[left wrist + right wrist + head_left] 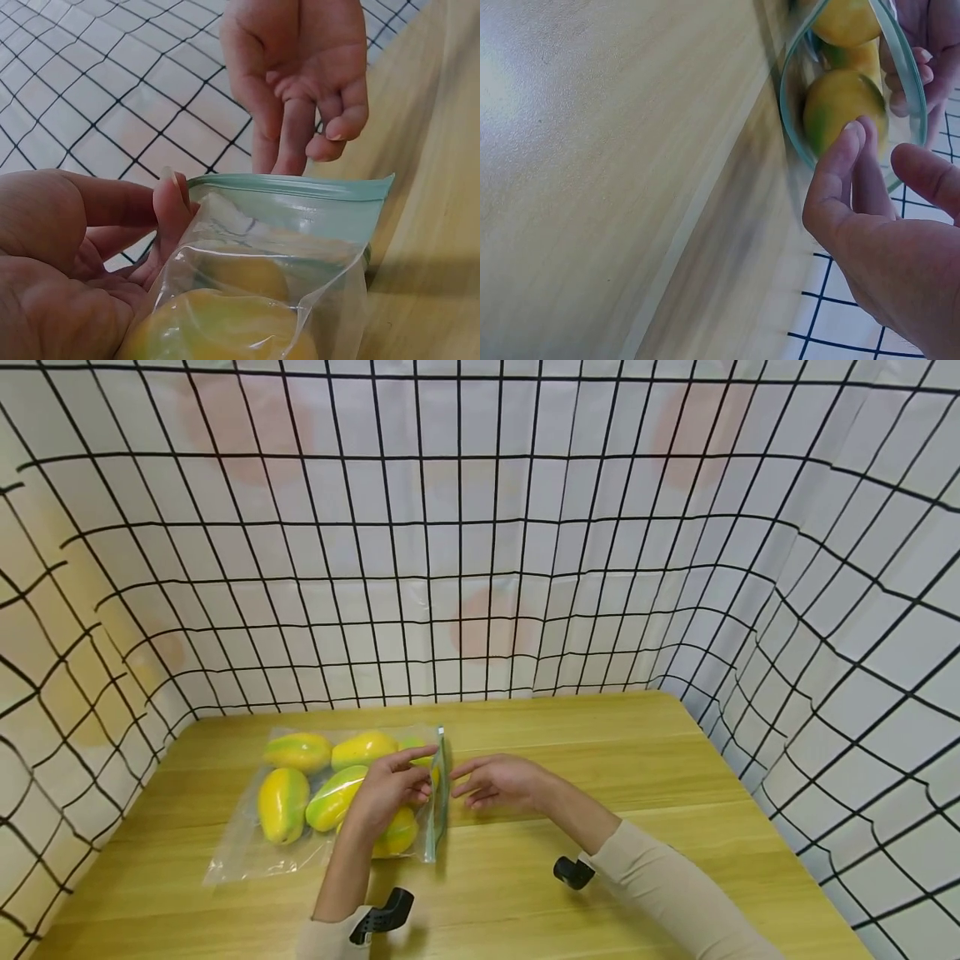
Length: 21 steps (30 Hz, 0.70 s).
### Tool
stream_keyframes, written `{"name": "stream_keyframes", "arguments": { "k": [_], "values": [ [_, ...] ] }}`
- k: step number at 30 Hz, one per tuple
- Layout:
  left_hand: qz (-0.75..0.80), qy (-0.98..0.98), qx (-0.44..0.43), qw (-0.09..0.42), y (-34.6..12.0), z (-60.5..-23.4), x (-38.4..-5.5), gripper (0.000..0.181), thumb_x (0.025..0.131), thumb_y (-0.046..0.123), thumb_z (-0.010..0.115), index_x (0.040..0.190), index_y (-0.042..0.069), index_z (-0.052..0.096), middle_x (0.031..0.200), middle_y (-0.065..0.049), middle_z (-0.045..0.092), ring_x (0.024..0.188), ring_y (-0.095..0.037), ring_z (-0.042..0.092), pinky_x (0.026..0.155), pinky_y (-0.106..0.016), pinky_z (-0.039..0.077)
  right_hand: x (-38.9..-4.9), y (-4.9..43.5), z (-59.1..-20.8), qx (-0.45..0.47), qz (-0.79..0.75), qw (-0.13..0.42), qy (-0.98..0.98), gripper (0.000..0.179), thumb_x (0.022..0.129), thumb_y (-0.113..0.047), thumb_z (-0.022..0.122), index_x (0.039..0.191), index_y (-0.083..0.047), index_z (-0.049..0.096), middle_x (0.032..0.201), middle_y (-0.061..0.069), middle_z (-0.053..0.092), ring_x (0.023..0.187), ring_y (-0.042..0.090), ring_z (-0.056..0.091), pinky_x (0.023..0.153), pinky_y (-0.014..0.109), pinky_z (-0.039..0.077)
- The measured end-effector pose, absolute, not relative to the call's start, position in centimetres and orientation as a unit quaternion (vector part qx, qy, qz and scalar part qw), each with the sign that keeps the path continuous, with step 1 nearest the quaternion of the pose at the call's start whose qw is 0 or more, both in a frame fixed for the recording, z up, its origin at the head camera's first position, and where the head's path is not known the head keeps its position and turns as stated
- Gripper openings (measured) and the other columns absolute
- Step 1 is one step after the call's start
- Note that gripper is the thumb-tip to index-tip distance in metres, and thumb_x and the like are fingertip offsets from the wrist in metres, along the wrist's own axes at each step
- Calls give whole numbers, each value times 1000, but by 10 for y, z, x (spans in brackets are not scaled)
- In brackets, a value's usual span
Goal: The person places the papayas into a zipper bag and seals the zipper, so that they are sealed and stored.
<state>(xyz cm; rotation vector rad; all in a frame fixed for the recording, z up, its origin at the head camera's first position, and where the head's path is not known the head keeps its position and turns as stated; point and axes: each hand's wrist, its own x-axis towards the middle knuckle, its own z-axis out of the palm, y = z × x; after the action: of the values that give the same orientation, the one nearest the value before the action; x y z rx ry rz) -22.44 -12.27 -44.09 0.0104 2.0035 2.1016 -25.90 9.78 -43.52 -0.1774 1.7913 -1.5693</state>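
Observation:
A clear zip bag with a green zip strip lies on its side on the table, its mouth gaping to the right. Inside are several yellow-green fruits that look like papayas. Above the mouth end of the bag is my left hand, index finger outstretched and the others loosely bent. In the left wrist view its fingers touch the bag's edge beside the green strip. Just right of the mouth, my right hand points its loosely bent fingers at the opening, holding nothing. Part of the fruit is hidden behind my left hand.
The wooden table stretches under both arms. Black grid netting over white sheeting rises along the back and both sides. Each wrist carries a small black camera mount, one by the left sleeve and one by the right sleeve.

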Motion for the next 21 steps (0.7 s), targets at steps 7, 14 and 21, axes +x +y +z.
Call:
{"name": "stream_keyframes", "arguments": {
  "k": [7, 14, 21],
  "values": [
    [710, 696, 6, 108, -119, -442, -225, 36, 98, 1, 60, 133, -4, 63, 88, -10, 65, 70, -13, 60, 65, -23, 56, -260, 96, -436, -76, -606, 369, 701, 40, 102, -6, 47, 140, 5, 54, 129, 27, 65, 85, 16, 67, 88, 33, 57],
    [709, 699, 3, 97, -117, -441, -225, 35, 98, 4, 62, 132, -4, 64, 114, -21, 70, 87, -20, 69, 82, -32, 60, -259, 95, -436, -74, -609, 367, 700, 41, 102, -7, 46, 139, 9, 52, 129, 28, 65, 82, 14, 65, 82, 29, 57],
    [698, 703, 33, 129, -120, -441, -226, 40, 101, 10, 58, 139, -4, 57, 130, -28, 64, 107, -32, 69, 101, -48, 54, -258, 97, -434, -74, -606, 365, 703, 40, 102, -6, 47, 138, 10, 52, 130, 28, 64, 82, 14, 65, 81, 28, 57]
  ]
}}
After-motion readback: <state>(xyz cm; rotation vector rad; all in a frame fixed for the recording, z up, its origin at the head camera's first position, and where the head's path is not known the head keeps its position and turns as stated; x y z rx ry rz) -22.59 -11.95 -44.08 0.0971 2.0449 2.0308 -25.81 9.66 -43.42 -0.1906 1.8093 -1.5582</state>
